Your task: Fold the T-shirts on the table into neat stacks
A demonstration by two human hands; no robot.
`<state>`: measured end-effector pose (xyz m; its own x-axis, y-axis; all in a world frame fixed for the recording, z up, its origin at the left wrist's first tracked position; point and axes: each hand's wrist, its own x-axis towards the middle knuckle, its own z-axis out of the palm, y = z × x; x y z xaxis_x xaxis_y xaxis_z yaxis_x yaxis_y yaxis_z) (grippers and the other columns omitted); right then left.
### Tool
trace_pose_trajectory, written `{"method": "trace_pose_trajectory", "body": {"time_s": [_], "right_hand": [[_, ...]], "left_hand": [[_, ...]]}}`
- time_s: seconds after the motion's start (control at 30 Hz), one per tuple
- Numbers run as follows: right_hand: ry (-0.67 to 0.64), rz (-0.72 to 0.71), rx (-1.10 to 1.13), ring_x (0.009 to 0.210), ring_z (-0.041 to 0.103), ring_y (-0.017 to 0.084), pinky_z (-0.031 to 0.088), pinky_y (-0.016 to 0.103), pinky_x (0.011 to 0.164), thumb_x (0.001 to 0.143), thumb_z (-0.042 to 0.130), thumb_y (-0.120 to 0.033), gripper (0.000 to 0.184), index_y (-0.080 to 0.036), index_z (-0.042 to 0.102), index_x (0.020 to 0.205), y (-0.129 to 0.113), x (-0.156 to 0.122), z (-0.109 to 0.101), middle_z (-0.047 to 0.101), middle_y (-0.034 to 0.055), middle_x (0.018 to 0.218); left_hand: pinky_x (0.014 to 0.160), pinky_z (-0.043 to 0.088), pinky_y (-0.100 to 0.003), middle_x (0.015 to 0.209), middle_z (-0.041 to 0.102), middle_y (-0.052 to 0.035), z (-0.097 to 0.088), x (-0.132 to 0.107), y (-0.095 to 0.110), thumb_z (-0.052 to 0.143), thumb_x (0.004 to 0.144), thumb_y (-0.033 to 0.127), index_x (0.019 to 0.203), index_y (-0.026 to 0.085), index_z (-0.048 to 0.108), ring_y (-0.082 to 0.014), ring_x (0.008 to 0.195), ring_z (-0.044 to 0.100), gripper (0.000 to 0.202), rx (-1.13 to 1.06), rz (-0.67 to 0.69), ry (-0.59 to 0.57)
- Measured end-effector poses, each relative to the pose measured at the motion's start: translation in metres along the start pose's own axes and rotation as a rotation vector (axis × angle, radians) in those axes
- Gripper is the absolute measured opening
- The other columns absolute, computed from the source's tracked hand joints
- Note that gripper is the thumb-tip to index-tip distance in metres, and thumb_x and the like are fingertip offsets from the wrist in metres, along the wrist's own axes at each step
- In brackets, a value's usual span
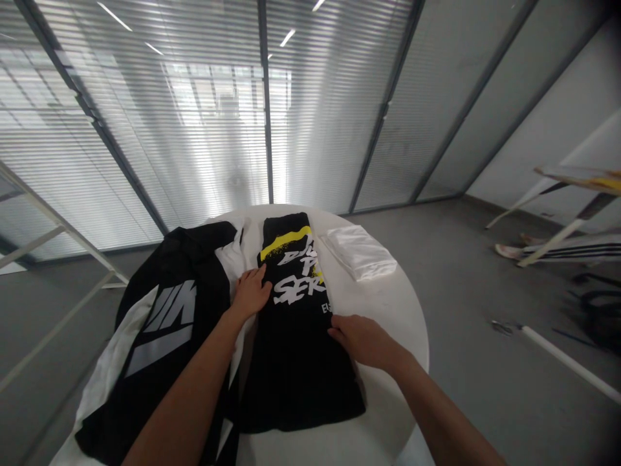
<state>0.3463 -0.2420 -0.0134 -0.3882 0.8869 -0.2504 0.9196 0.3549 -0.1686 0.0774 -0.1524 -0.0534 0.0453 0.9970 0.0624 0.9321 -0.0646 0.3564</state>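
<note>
Black folded shirt (297,349) lies lengthwise, top end pointing away.

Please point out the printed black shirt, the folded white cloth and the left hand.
printed black shirt (295,369): head view, plain lower part of its front.
folded white cloth (361,254): head view, middle of its top.
left hand (251,294): head view, back of the hand.

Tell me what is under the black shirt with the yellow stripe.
The black shirt lies flat on the round white table, whose top shows to its right. Anything else beneath the cloth is covered.
</note>
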Motion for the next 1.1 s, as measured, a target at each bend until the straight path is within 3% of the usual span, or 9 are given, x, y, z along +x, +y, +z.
{"method": "trace_pose_trajectory", "body": {"time_s": [0.2, 0.4, 0.47, 0.57, 0.7, 0.93, 1.1], "right_hand": [[-0.121, -0.082, 0.068, 0.079, 0.065, 0.023, 0.038, 0.03, 0.065, 0.098, 0.038, -0.035, 0.036, -0.018, 0.066, 0.082, 0.013, -0.011, -0.012, 0.07, 0.009, 0.084], [-0.265, -0.118, 0.115, 0.068, 0.062, 0.02, 0.034, 0.028, 0.058, 0.091, 0.048, -0.033, 0.03, -0.019, 0.065, 0.072, 0.019, -0.009, -0.017, 0.068, 0.0058, 0.075], [-0.179, -0.088, 0.138, 0.07, 0.061, 0.019, 0.035, 0.027, 0.059, 0.091, 0.049, -0.038, 0.026, -0.02, 0.065, 0.081, 0.02, -0.002, -0.017, 0.068, 0.0045, 0.079], [0.067, 0.005, 0.212, 0.081, 0.062, 0.018, 0.039, 0.027, 0.069, 0.097, 0.041, -0.039, 0.029, -0.02, 0.06, 0.107, 0.02, 0.019, -0.014, 0.067, 0.0053, 0.093], [0.267, 0.073, 0.175, 0.102, 0.059, 0.02, 0.039, 0.028, 0.084, 0.098, 0.042, -0.034, 0.036, -0.018, 0.048, 0.13, 0.016, 0.051, -0.003, 0.06, 0.0109, 0.115], [0.217, 0.042, 0.089, 0.096, 0.062, 0.019, 0.042, 0.027, 0.078, 0.096, 0.042, -0.029, 0.029, -0.021, 0.057, 0.119, 0.015, 0.059, 0.005, 0.058, 0.0098, 0.117], [0.069, 0.007, 0.194, 0.091, 0.064, 0.02, 0.043, 0.028, 0.076, 0.087, 0.051, -0.026, 0.019, -0.021, 0.064, 0.1, 0.021, 0.055, -0.009, 0.069, 0.0052, 0.094]], "left_hand": [[0.108, 0.031, -0.036, 0.135, 0.059, -0.0063, -0.002, 0.003, -0.004, 0.042, 0.087, 0.025, 0.136, 0.018, 0.054, -0.0242, 0.129, 0.046, 0.05, -0.048, -0.022, 0.051], [0.097, 0.041, -0.035, 0.106, 0.071, -0.0076, -0.006, -0.001, 0.001, 0.039, 0.092, 0.03, 0.099, 0.021, 0.072, -0.0241, 0.106, 0.059, 0.035, -0.018, -0.036, 0.139], [0.096, 0.041, -0.038, 0.112, 0.068, -0.009, -0.005, -0.004, 0.003, 0.04, 0.093, 0.033, 0.112, 0.022, 0.068, -0.0257, 0.107, 0.058, 0.036, 0.016, -0.042, 0.163], [0.102, 0.035, -0.044, 0.134, 0.055, -0.0091, -0.001, -0.008, 0.005, 0.046, 0.091, 0.038, 0.137, 0.03, 0.051, -0.0287, 0.123, 0.047, 0.048, 0.071, 0.068, 0.14], [0.104, 0.03, -0.045, 0.134, 0.054, -0.0089, 0.0, -0.011, 0.008, 0.045, 0.091, 0.037, 0.137, 0.032, 0.052, -0.0291, 0.127, 0.042, 0.047, 0.148, 0.144, 0.036], [0.096, 0.034, -0.048, 0.113, 0.064, -0.0077, -0.016, -0.014, 0.011, 0.042, 0.091, 0.04, 0.112, 0.027, 0.066, -0.0286, 0.109, 0.053, 0.035, 0.184, 0.082, 0.061], [0.089, 0.038, -0.046, 0.098, 0.068, -0.0101, -0.024, -0.013, 0.01, 0.034, 0.093, 0.041, 0.087, 0.02, 0.071, -0.0286, 0.1, 0.059, 0.042, 0.232, 0.081, 0.033]]}}
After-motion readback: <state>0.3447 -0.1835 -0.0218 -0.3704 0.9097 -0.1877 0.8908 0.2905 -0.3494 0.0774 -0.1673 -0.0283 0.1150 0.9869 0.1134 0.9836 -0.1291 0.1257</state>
